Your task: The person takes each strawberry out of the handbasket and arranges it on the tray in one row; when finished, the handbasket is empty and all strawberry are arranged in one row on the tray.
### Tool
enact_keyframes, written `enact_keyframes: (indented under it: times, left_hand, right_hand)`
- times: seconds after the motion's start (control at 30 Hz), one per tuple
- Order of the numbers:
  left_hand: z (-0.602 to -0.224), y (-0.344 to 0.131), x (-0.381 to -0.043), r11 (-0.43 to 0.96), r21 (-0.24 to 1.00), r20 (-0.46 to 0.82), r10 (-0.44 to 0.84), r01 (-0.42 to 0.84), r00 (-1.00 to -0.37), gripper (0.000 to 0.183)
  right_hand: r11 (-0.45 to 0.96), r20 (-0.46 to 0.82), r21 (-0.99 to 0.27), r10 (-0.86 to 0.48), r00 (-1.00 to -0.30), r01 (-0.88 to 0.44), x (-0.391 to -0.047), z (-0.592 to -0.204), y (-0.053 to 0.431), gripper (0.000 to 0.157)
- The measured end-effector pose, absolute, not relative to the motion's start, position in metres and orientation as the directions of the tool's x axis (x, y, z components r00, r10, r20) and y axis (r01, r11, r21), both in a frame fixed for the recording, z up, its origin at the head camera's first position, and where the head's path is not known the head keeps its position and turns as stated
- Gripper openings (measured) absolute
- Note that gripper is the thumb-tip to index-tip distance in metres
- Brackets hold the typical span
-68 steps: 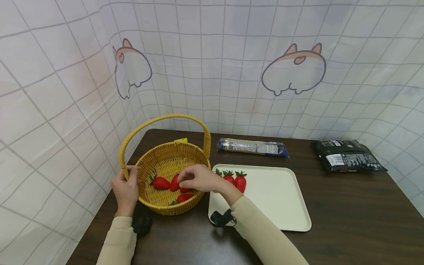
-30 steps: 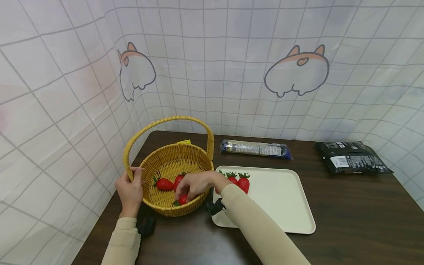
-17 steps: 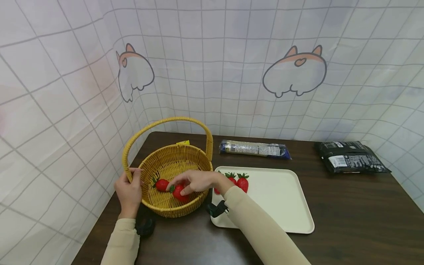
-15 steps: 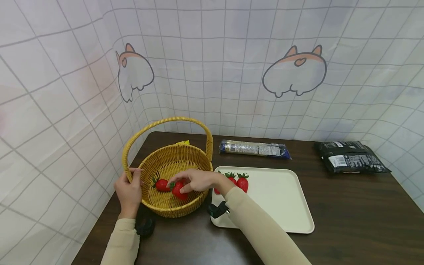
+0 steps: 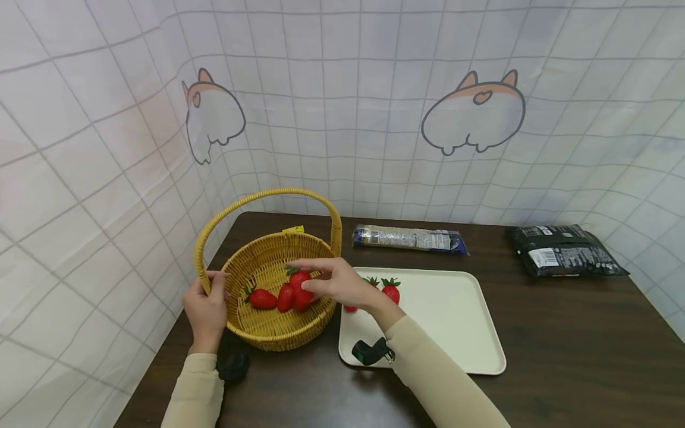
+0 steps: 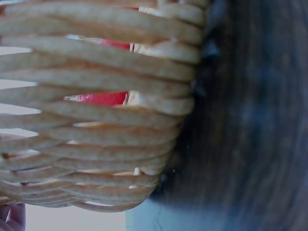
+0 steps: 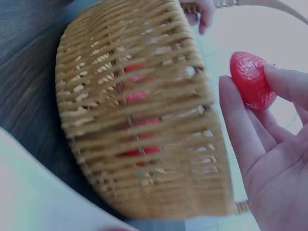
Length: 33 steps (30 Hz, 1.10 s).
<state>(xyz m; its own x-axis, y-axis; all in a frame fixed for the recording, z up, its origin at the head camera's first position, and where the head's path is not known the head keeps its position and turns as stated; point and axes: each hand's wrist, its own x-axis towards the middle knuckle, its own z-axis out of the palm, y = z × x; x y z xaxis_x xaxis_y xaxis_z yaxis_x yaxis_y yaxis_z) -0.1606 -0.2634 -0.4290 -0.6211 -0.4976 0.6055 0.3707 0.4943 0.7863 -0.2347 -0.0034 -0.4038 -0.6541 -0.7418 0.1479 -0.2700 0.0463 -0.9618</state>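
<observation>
A strawberry point(image 5: 298, 278) is pinched between the thumb and fingers of my right hand point(image 5: 342, 285), raised over the right part of the yellow wicker basket point(image 5: 273, 342). In the right wrist view the held strawberry point(image 7: 250, 79) shows beyond the basket rim, between thumb and fingertips. Inside the basket lie a strawberry point(image 5: 262, 299) toward the left, another strawberry point(image 5: 285, 298) beside it, and a third strawberry point(image 5: 302, 301) below the held one. My left hand point(image 5: 206, 312) grips the basket at the left foot of its arched handle point(image 5: 278, 191).
A cream tray point(image 5: 439, 321) stands right of the basket. On its left side sits a strawberry point(image 5: 391, 290), with others partly hidden by my right wrist. Behind lie a long clear-and-blue packet point(image 5: 409, 238) and a black package point(image 5: 567, 251). A gridded curtain point(image 5: 342, 119) closes the back.
My right hand reached down into the basket, took hold of a strawberry near the front, and has lifted it up and rightward. The left hand keeps its grip on the handle.
</observation>
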Motion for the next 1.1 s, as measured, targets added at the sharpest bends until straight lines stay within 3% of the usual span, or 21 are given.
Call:
enact_keyframes:
  times: [0.27,0.73,1.1]
  left_hand:
    - [-0.429,-0.265,-0.159,0.501,0.783,0.609,-0.502,0.367,-0.614,0.027]
    - [-0.430,-0.264,-0.159,0.492,0.793,0.596,-0.501,0.360,-0.628,0.026]
    - [-0.456,-0.281,-0.177,0.472,0.804,0.584,-0.513,0.361,-0.629,0.026]
  right_hand:
    - [0.036,0.172,-0.965,-0.657,-0.734,-0.259,-0.229,-0.410,0.025,0.028]
    - [-0.074,0.169,-0.985,-0.532,-0.830,-0.153,-0.215,-0.417,0.079,0.042]
    - [-0.018,0.175,-0.983,-0.402,-0.899,-0.184,-0.219,-0.415,0.126,0.044]
